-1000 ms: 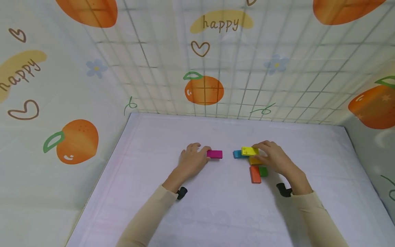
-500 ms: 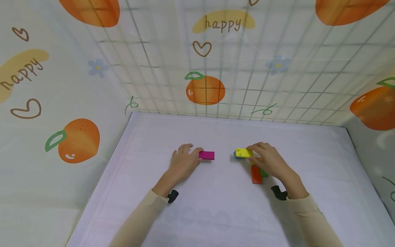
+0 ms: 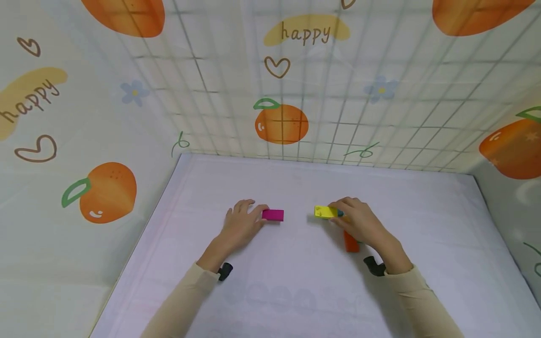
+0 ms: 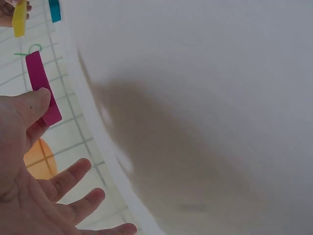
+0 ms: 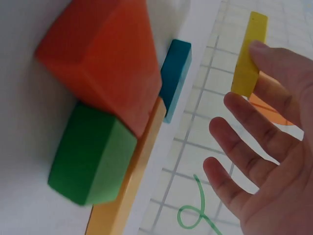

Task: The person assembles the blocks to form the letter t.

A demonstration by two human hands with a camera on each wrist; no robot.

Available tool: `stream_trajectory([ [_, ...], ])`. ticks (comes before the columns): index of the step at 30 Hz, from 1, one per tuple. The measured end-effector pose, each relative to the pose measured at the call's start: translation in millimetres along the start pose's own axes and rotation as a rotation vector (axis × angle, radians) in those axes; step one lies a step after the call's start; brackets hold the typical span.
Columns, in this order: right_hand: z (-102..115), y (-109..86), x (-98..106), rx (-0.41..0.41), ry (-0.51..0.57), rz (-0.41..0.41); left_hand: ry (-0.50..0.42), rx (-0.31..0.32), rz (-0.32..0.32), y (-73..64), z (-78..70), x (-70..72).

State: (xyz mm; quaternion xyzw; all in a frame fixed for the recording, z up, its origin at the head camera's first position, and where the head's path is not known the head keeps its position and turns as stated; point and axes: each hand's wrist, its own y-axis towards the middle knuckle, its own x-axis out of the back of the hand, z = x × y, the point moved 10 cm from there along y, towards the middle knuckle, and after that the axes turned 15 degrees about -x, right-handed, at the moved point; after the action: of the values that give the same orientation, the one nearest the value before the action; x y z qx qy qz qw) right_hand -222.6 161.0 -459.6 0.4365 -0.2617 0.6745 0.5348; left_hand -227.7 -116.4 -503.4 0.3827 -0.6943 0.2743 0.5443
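Note:
My left hand pinches one end of a magenta block between thumb and forefinger, its other fingers spread. In the left wrist view the magenta block is raised off the table. My right hand pinches a yellow block by its end. The right wrist view shows the yellow block held up, apart from the blocks on the table. Beneath and beside the right hand lie a red-orange block, a green block, an orange-yellow block and a blue block.
The white table ends at a back wall covered by a cloth printed with oranges and grid lines. Similar cloth hangs at both sides. In the head view my right hand partly hides the blocks on the table.
My left hand has moved left with the magenta block. My right hand has carried the yellow block left, past the blue block, and now covers more of the blocks below.

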Motion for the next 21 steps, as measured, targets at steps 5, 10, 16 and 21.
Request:
stream_trajectory([
  [5,7,-0.1,-2,0.045,-0.002,-0.029,-0.027,0.002,0.025,-2.9,7.9,-6.4],
  [10,11,1.0,-5,0.073,-0.017,-0.039,-0.032,0.016,0.064,-4.7,15.3,-11.9],
  [16,15,0.8,-3,0.113,-0.008,-0.068,-0.059,0.043,0.084,-7.7,19.0,-11.6],
  [21,15,2.1,-6,0.097,-0.002,-0.047,-0.079,0.058,0.094,-9.0,20.3,-11.6],
])
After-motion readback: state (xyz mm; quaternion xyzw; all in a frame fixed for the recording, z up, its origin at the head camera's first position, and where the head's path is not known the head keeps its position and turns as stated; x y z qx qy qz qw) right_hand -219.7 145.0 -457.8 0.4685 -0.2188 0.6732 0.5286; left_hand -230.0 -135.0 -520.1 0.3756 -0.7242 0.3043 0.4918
